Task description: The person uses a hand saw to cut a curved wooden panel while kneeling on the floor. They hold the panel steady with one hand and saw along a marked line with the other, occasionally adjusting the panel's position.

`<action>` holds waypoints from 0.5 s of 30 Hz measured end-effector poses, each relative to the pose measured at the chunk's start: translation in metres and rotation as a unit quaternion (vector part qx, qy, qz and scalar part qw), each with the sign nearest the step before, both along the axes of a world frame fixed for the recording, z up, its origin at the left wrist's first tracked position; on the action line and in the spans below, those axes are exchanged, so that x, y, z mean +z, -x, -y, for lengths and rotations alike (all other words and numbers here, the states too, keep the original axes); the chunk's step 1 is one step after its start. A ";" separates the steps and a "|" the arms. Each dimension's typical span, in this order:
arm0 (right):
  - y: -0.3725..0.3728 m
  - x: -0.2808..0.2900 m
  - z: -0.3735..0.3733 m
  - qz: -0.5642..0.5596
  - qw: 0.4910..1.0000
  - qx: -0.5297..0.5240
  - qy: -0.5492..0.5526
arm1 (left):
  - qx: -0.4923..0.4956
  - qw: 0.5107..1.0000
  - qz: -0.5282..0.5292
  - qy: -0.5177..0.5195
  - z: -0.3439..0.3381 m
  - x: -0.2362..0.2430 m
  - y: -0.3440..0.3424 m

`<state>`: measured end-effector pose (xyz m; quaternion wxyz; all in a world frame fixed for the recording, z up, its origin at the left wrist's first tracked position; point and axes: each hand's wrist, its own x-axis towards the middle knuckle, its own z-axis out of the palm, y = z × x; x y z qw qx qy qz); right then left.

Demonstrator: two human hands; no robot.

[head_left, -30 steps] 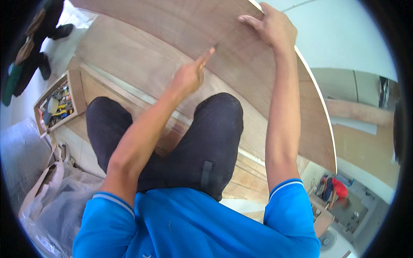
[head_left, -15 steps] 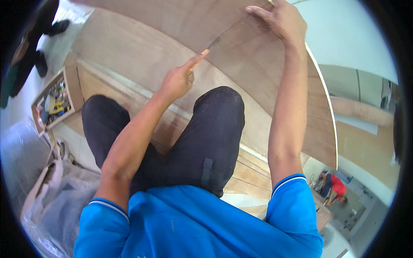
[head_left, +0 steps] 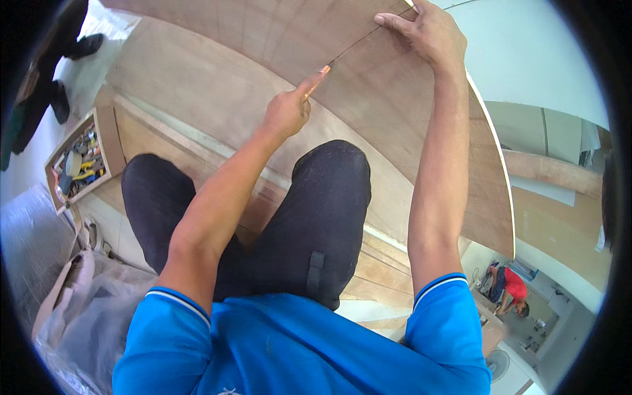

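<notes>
My right hand (head_left: pixel 434 36) grips the white edge of a large curved plywood board (head_left: pixel 365 99), thumb on its face. My left hand (head_left: pixel 289 108) has its index finger stretched along the board, the others curled; a slim orange thing shows by that finger, too small to make out. A thin dark line (head_left: pixel 359 43) crosses the board from that fingertip toward my right thumb. Below the board are my knees (head_left: pixel 329 184) in dark trousers and a paler wooden panel (head_left: pixel 168 62).
A wooden box (head_left: pixel 102 168) of tools sits left, with plastic-covered material (head_left: pixel 92 322) below it. Another person's dark-shod feet (head_left: pixel 89 46) are upper left. A person in red (head_left: pixel 510 286) bends over at lower right, near a white fan (head_left: pixel 500 368).
My left hand went down-left, then back up-right along the dark line. My right hand shifted slightly right with the board's top edge, still gripping it.
</notes>
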<state>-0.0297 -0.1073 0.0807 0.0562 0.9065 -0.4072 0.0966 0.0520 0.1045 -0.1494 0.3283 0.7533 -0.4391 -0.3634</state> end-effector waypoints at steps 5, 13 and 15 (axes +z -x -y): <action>0.018 0.016 -0.007 -0.004 0.999 -0.046 -0.023 | -0.046 0.998 -0.036 -0.001 -0.155 0.100 0.009; -0.009 0.014 -0.004 -0.001 1.000 -0.009 -0.021 | -0.014 0.994 0.051 0.097 -0.036 -0.014 -0.012; 0.004 -0.008 0.012 -0.024 1.000 0.004 -0.002 | -0.027 0.989 0.027 0.143 -0.025 -0.039 -0.002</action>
